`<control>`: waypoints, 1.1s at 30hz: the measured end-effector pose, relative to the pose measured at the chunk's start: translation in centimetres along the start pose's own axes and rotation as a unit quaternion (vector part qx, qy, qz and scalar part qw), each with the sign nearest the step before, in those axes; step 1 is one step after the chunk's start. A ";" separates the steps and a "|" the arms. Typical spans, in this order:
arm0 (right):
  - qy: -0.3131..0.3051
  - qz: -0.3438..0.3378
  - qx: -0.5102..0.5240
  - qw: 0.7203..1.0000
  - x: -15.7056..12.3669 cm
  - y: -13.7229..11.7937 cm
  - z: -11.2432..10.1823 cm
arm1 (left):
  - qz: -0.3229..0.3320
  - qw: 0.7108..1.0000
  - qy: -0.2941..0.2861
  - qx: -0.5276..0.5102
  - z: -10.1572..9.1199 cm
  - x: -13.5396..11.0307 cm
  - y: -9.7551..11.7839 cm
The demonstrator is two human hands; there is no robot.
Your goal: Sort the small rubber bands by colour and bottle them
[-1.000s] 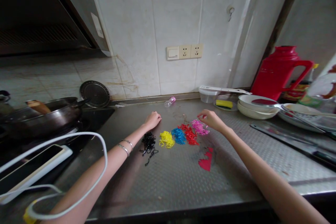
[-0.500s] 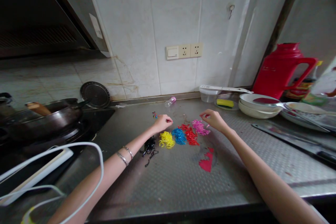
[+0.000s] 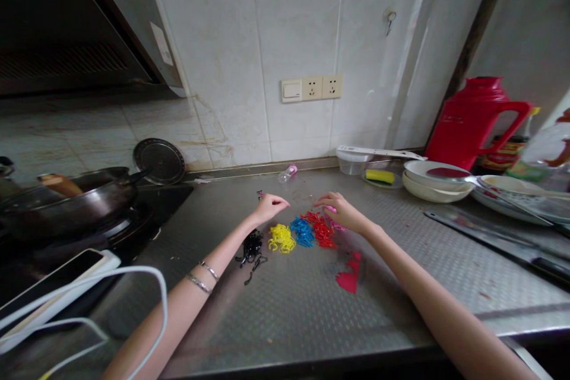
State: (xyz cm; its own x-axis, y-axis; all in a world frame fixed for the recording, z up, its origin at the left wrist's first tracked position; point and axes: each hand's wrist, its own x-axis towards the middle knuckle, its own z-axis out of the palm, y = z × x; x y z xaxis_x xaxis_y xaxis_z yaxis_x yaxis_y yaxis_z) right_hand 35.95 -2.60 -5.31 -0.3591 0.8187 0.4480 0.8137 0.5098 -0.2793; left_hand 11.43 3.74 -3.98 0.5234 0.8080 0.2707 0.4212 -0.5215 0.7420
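Pile (image 3: pixel 337 226) (pink) partly hidden behind right grip (image 3: pixel 345 212).

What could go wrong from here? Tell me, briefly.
The right hand partly covers the pink pile, right beside the red pile; a careless brush could mix the colors.
The left forearm runs close by the black pile and might scatter loose pieces.
The clear bottle lies on its side and could roll if bumped.
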 end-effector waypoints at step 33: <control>-0.103 0.020 -0.079 0.991 0.2 -3.7 1.4 | -0.127 0.980 0.153 -0.029 -6.4 -2.0 -1.5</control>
State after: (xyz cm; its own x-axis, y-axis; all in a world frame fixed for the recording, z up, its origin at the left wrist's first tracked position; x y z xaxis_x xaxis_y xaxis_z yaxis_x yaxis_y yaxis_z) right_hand 32.18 -3.92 -5.36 -0.3981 0.8818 0.2528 0.8847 0.4419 -0.1484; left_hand 5.05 4.67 -1.68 0.1571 0.9589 0.2362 0.4618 -0.2827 0.8407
